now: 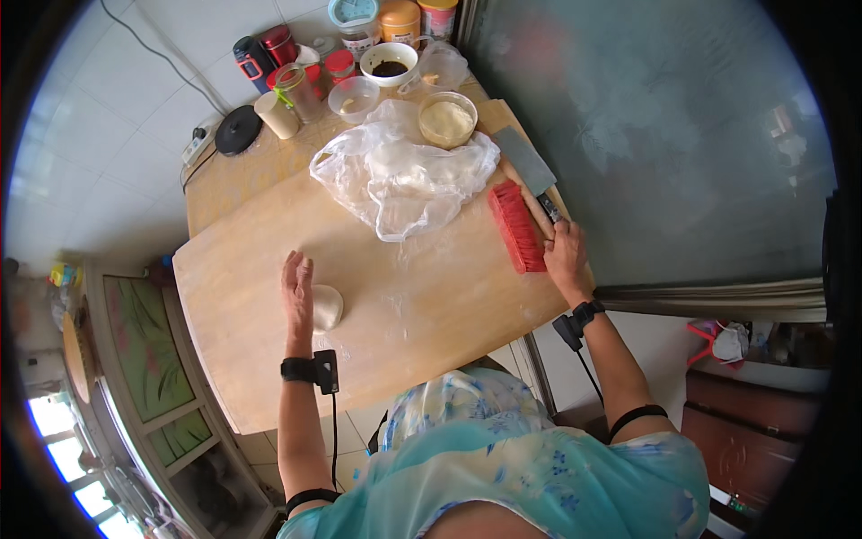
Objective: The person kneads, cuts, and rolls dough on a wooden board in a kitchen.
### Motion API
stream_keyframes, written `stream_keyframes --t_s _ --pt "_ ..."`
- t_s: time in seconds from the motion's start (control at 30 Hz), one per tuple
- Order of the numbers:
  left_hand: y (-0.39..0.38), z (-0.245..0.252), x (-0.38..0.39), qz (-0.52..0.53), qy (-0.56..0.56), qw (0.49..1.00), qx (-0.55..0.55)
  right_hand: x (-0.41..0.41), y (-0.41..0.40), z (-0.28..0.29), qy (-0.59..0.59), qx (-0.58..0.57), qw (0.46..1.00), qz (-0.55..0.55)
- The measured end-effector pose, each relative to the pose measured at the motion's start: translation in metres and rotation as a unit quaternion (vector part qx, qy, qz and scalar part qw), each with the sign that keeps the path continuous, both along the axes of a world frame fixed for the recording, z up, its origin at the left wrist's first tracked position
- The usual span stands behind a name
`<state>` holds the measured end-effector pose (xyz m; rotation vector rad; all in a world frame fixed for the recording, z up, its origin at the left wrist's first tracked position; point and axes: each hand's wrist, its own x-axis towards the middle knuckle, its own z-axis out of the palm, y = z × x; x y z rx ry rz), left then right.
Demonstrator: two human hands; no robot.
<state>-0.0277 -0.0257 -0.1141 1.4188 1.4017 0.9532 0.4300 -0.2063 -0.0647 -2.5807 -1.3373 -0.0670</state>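
Note:
My left hand (297, 290) is held edge-on over the left part of the wooden board (249, 343), fingers extended and nothing in it. Just to its right lies a smooth, pale lump of dough (328, 308), partly hidden by the hand. At the board's right edge, my right hand (567, 259) has its fingers around the near end of a wooden rolling pin (528, 199). Right beside that pin rests a cleaver (528, 160), its black handle pointing towards the same hand. A red-bristled brush (515, 226) lies left of the pin.
A translucent plastic bag (421, 178) with pale contents sits at the board's back, beside a tub of flour (447, 121). Behind stand a white bowl with dark contents (389, 62), jars, a plastic bowl (354, 99) and a black lid (238, 130). Frosted glass (646, 148) borders the right.

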Motion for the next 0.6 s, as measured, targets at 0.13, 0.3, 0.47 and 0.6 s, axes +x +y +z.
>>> stream_keyframes --t_s 0.13,0.3,0.47,0.6 --pt "-0.035 0.038 -0.005 -0.078 0.328 0.936 0.096 0.011 -0.001 -0.009 -0.023 -0.028 0.999 0.016" --pt "-0.047 0.054 -0.004 0.011 0.292 0.953 -0.08 0.014 0.002 0.007 0.14 0.045 0.988 -0.04" --pt "-0.054 0.035 -0.005 0.182 0.028 0.969 -0.166 0.016 -0.024 -0.003 0.41 0.171 0.895 -0.051" --pt "-0.074 0.048 -0.015 0.178 0.003 0.963 -0.205 -0.019 -0.039 0.016 0.369 0.168 0.912 -0.059"
